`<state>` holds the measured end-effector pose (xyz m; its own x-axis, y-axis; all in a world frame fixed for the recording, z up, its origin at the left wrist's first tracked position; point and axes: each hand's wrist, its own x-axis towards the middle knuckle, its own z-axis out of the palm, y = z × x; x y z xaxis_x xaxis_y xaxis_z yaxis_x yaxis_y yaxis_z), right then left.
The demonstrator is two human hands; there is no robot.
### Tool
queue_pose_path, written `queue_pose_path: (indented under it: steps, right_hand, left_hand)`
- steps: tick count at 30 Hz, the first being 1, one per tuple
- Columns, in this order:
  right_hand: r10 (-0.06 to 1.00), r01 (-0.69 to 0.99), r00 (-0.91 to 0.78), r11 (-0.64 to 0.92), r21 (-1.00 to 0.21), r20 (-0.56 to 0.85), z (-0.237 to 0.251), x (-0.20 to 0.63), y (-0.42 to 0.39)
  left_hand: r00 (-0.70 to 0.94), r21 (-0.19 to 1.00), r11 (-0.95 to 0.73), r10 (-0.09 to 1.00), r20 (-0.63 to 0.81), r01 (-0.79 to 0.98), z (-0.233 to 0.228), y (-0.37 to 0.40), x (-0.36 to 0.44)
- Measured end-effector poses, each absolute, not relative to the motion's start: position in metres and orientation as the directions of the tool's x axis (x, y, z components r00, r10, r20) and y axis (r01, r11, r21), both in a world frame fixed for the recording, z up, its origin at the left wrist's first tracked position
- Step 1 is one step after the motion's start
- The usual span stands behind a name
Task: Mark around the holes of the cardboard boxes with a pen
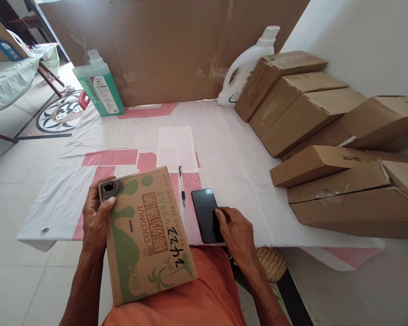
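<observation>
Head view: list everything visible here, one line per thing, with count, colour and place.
coconut carton: 1, tan and green, "2422" penned on it, on the lap at the table's near edge
phone: 1, black, screen dark, flat on the table
pen: 1, dark and silver, between carton and phone
brown boxes: about seven, plain cardboard, stacked along the right side
green bottle: 1, far left of the table
white jug: 1, far side, beside the boxes
table cover: 1, white with pink patches
cardboard sheet: 1, brown, upright behind the table
left hand: grips the carton's left edge
right hand: fingertips on the phone
</observation>
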<state>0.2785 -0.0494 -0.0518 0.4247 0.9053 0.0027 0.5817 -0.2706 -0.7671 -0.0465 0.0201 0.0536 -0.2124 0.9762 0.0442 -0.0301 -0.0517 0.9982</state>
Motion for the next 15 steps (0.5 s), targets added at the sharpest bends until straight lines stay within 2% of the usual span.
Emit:
queue_pose_path:
  steps: [3,5,7,9,12,15]
  right_hand:
    - [0.907,0.6,0.419,-0.247,-0.761,0.036,-0.043,0.276,-0.048]
    - [0.949,0.537,0.316,-0.181,-0.824,-0.003,-0.034,0.267,-0.047]
    - [0.995,0.349,0.072,-0.089,-0.933,-0.068,-0.026,0.252,-0.046]
    - [0.975,0.107,-0.208,-0.063,-0.992,-0.084,-0.02,0.236,-0.046]
    - [0.907,-0.048,-0.415,-0.103,-0.994,-0.074,-0.021,0.219,-0.046]
    - [0.878,0.01,-0.463,-0.129,-0.992,-0.119,-0.028,0.216,-0.05]
  left_hand:
    - [-0.219,0.996,-0.056,0.975,0.041,-0.065,0.05,0.022,-0.048]
    - [-0.228,0.992,-0.062,0.973,0.036,-0.106,0.047,0.023,-0.046]
    - [-0.255,0.986,-0.078,0.966,0.038,-0.15,0.042,0.022,-0.041]
    - [-0.271,0.976,-0.078,0.962,0.02,-0.205,0.033,0.019,-0.036]
    - [-0.229,0.949,0.022,0.968,-0.098,-0.314,0.012,0.002,-0.037]
    - [-0.12,0.867,0.209,0.949,-0.292,-0.452,-0.017,-0.025,-0.049]
